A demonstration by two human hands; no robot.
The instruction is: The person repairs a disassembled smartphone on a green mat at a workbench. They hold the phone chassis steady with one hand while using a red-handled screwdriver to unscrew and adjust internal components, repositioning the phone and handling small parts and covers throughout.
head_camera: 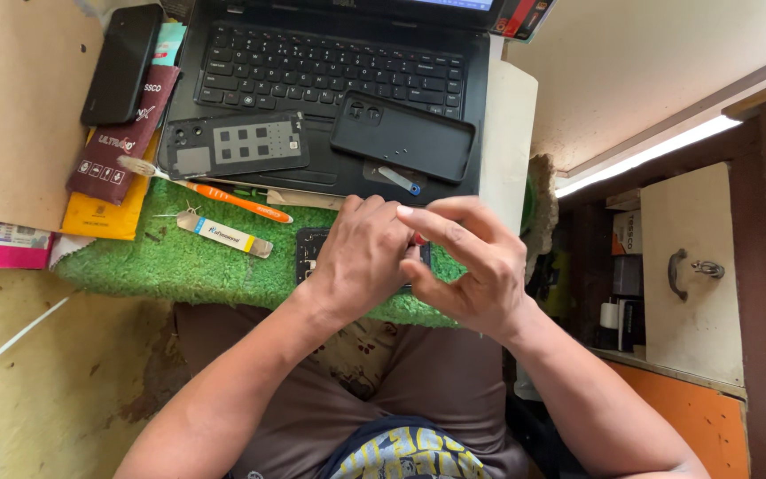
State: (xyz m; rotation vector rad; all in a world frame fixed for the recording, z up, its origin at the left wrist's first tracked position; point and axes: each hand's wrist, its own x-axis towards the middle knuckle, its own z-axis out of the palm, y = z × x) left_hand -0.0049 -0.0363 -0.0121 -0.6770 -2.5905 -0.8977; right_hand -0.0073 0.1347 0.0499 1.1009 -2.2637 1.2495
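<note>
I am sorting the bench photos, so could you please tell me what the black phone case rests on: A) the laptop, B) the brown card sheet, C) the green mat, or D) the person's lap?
A: the black phone case lies across the laptop, just below its keys, well above the green mat.

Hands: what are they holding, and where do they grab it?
Both the left hand and right hand are on a dark opened phone lying on the green mat. They cover it, so the exact hold cannot be told.
</note>
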